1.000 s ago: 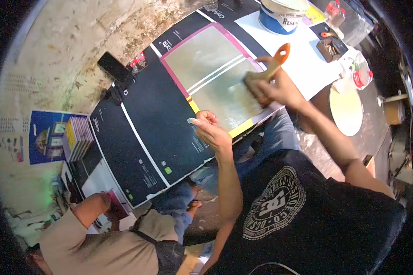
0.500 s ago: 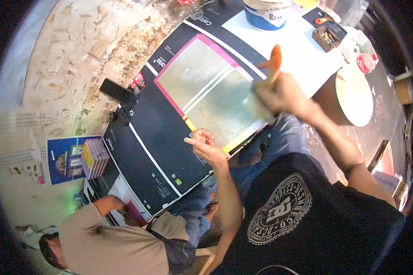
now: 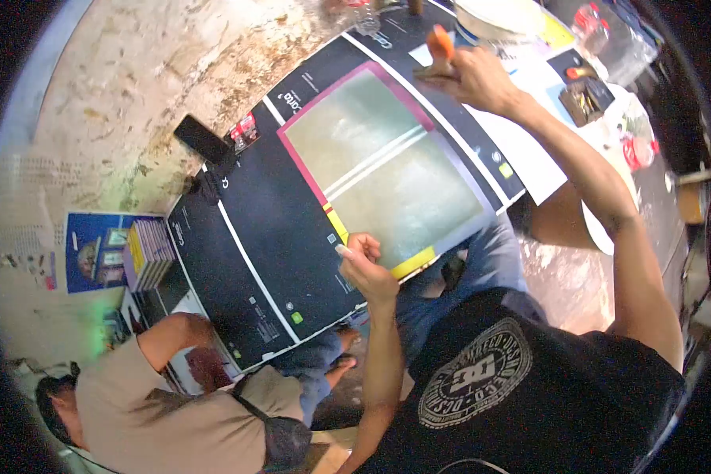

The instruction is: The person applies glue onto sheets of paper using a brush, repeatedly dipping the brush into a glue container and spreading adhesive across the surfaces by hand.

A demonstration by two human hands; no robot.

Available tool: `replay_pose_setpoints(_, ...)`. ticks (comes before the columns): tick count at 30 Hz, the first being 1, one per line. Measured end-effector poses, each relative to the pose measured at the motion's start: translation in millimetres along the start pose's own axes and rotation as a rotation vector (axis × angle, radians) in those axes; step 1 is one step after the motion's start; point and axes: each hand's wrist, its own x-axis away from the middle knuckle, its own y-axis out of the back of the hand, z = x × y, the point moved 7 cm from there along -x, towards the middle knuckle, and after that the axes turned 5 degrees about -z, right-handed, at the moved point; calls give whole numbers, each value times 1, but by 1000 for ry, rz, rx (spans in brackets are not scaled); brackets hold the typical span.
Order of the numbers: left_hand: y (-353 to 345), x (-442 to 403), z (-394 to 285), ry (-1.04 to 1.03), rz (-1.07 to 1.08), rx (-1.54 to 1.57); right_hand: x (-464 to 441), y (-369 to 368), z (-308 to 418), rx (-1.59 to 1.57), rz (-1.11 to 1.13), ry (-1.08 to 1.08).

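Observation:
My right hand (image 3: 486,81) is closed around a paintbrush (image 3: 441,55) with an orange handle, near a white bucket (image 3: 494,24). Its bristles are partly hard to make out. A flat, glossy, translucent sheet (image 3: 379,118) lies on the dark board, edged with pink and yellow tape (image 3: 415,265) and crossed by two pale stripes. By the sheet's near left corner is my left hand (image 3: 369,272), its fingers loosely curled and apart, thumb out, with nothing visible in it. Whether it touches the corner I cannot tell.
A phone (image 3: 201,139) lies on the board's far left edge. White paper (image 3: 517,150), a dark open box (image 3: 583,103) and a plastic bottle (image 3: 638,150) are at the right. Stacked books (image 3: 148,257) stand at left. Another person (image 3: 182,399) sits beside me.
My right hand has lifted the paintbrush away from the sheet's right side toward the bucket. My left hand stays by the corner. The whole view has shifted slightly.

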Motion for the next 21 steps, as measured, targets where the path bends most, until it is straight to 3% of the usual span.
replay_pose_setpoints(3, -1, 0, 3, 33, -10, 29, -28, 4, 1, -307, -113, 95)
replay_pose_setpoints(4, 1, 0, 1, 24, 1, 11, -26, -4, 20, -582, -31, 240)
replay_pose_setpoints(6, 1, -1, -3, -2, 25, -26, -24, -19, 51, -508, 281, 386)
replay_pose_setpoints(8, 0, 0, 1, -26, 56, -7, -51, -39, 25, -373, 213, 400)
replay_pose_setpoints(10, 2, -1, 4, -47, 85, 28, -79, -19, 32, -229, 271, 133)
replay_pose_setpoints(11, 1, -1, 3, -56, 92, 60, -88, -8, 42, -194, 38, 329)
replay_pose_setpoints(12, 1, 0, 2, -58, 103, 89, -96, -8, 44, -280, 55, 359)
replay_pose_setpoints(14, -1, -2, -4, -165, 95, 110, -94, -29, 73, -510, 236, 542)
replay_pose_setpoints(15, -2, -1, -3, -182, 98, 103, -89, -41, 86, -471, 237, 568)
replay_pose_setpoints(16, -3, -1, -2, -205, 105, 95, -96, -61, 101, -553, 455, 644)
replay_pose_setpoints(18, -3, -5, -10, -177, 131, 24, -139, -94, 98, -215, 456, 543)
replay_pose_setpoints(19, -2, -5, -13, -159, 142, -14, -162, -104, 96, -333, 363, 624)
replay_pose_setpoints(20, -2, -6, -13, -165, 141, -8, -180, -107, 96, -94, 377, 570)
replay_pose_setpoints(21, -2, -6, -13, -165, 135, 2, -185, -90, 114, -133, 204, 669)
